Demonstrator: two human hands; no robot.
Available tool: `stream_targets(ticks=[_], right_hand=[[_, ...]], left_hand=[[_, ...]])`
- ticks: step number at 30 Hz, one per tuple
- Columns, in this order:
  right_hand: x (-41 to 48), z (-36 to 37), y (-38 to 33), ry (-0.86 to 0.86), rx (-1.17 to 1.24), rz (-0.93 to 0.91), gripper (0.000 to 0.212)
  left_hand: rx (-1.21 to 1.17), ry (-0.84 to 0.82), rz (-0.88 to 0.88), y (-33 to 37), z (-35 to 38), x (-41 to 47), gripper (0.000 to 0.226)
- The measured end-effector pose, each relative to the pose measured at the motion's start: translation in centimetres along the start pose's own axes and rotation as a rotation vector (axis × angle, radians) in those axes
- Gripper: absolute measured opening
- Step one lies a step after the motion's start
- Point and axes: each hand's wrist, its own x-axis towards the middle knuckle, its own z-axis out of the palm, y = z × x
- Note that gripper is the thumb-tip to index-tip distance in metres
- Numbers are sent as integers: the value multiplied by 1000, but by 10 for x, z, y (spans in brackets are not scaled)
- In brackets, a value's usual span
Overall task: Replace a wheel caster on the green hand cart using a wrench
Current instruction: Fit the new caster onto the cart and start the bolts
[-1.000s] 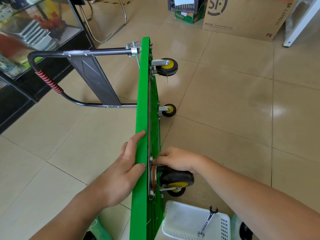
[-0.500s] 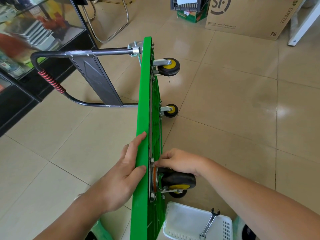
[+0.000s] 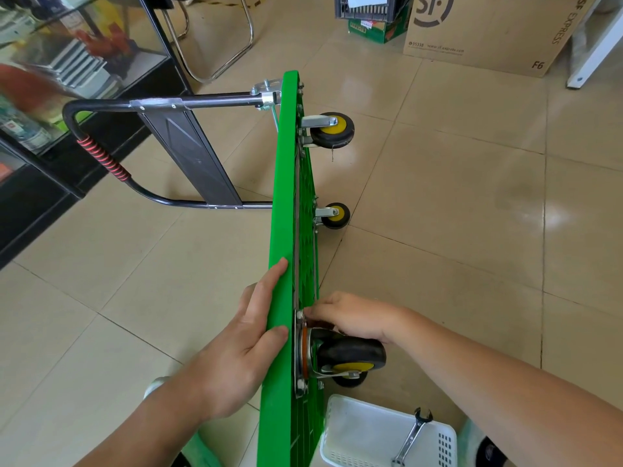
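Against the upturned deck of the green hand cart, the left hand is pressing flat, fingers straight and thumb spread wide onto the deck's upper edge. Across that edge, the right hand is reaching to the upper corner of the near caster, where its mounting plate is meeting the deck. Its fingers are curling in close to a bolt there, but whether they are pinching anything cannot be told. That caster, black-tyred with a yellow hub, is sticking out to the right just under the right wrist. The cart is standing on its long side on the tiled floor, its handle jutting left and two far casters pointing right. Nearer the person, the wrench is lying in a white basket just beside the deck, apart from both hands. Beyond the cart, a cardboard box is sitting on the floor.
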Motion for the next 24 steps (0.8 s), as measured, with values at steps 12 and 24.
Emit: stream_targets(ticks=[12,24], right_hand=[[0,1,0,-40,27,-3,53],[1,-1,2,-36,29,-21,37]], left_hand=[[-22,3,-1,1,1,-1,74],[-18,4,-4,2,2,-1,75]])
